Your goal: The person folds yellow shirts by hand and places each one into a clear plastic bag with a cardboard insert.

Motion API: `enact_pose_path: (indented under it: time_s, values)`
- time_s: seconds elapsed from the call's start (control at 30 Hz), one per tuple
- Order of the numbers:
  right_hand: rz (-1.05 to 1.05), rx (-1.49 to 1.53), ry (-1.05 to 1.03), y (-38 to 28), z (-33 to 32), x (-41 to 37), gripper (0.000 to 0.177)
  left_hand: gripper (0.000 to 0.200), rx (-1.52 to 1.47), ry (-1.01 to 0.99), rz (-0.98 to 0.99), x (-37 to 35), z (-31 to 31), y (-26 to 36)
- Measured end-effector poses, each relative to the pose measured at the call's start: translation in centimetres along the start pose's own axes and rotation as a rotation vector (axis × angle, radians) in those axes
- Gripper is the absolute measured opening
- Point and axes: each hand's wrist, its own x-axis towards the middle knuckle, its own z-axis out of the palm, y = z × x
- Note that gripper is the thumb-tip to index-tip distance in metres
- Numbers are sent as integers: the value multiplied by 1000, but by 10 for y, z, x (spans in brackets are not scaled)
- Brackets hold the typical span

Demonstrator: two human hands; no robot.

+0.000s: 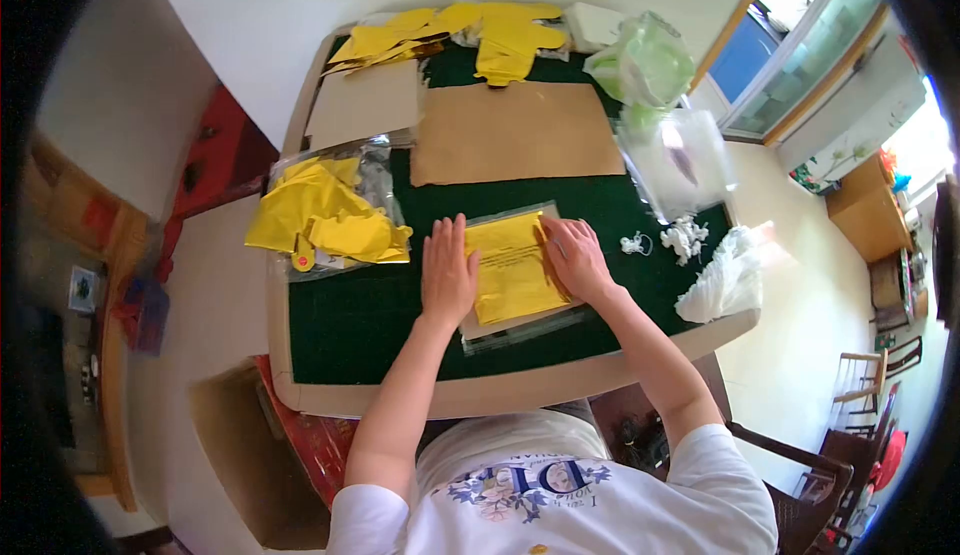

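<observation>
Yellow sheet in clear sleeve (pixel 512 270): laid flat on the green surface (pixel 350 320), near its front edge, between both hands.
Left hand (pixel 447 273): pressed palm-down on the sleeve's left edge, grip spread, nothing pinched.
Right hand (pixel 575 255): laid on the sleeve's right edge, grip likewise spread.
Bagged yellow pile (pixel 325 220): kept well to the left.
Cardboard sheet (pixel 515 133): placed behind the sleeve.
White plastic bag (pixel 722 277): set at the right edge.
</observation>
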Motion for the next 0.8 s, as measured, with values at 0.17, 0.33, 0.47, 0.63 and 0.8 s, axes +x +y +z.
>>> enact_pose_path:
  time_s: [0.17, 0.33, 0.47, 0.63, 0.8]
  values:
    - [68, -82, 196, 51, -41, 11, 18, 52, -98, 56, -10, -5, -8, 3]
    - [415, -703, 96, 152, -125, -10, 12, 31, -95, 110, 110, -44, -38, 24]
    - [660, -644, -28, 211, -158, -31, 18, 16, -142, 158, 34, -74, -35, 22]
    - [630, -505, 34, 209, -152, -18, 23, 17, -157, 231, -6, -68, -32, 17]
    - [538, -668, -29, 203, -147, -12, 13, 17, -164, 218, 11, -68, -30, 18]
